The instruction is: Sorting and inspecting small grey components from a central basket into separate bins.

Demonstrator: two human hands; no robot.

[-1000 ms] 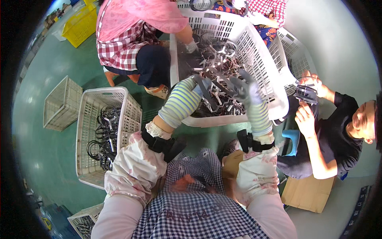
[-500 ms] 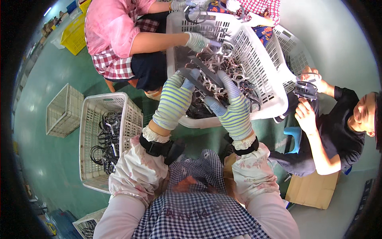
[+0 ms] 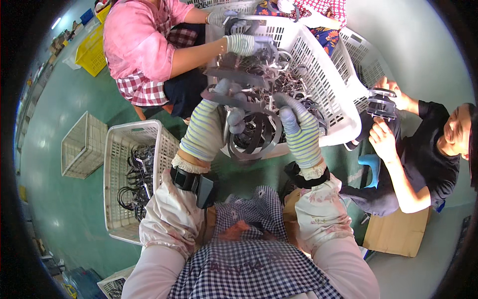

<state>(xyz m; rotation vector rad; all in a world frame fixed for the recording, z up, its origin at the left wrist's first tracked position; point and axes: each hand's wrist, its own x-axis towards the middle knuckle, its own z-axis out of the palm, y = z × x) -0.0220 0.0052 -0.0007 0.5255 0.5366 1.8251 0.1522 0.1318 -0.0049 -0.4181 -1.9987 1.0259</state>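
**Left hand clamped on a dark ringed piece!**

Here we are above the large white basket (image 3: 331, 87): our left hand (image 3: 203, 130), in a striped glove, has its fingers curled tight on a dark ringed piece (image 3: 251, 106), blurred, at the near edge. Our right hand (image 3: 301, 132) sits just beside it, thumb and fingers slightly apart — whether they touch the ring, we can't tell. Beneath lies a heap of dark and silvery parts (image 3: 291, 74); a co-worker in pink (image 3: 134, 42) reaches over it. Green floor (image 3: 64, 219) all round, a second white basket (image 3: 112, 199) to our left, a yellow crate (image 3: 91, 57) beyond.
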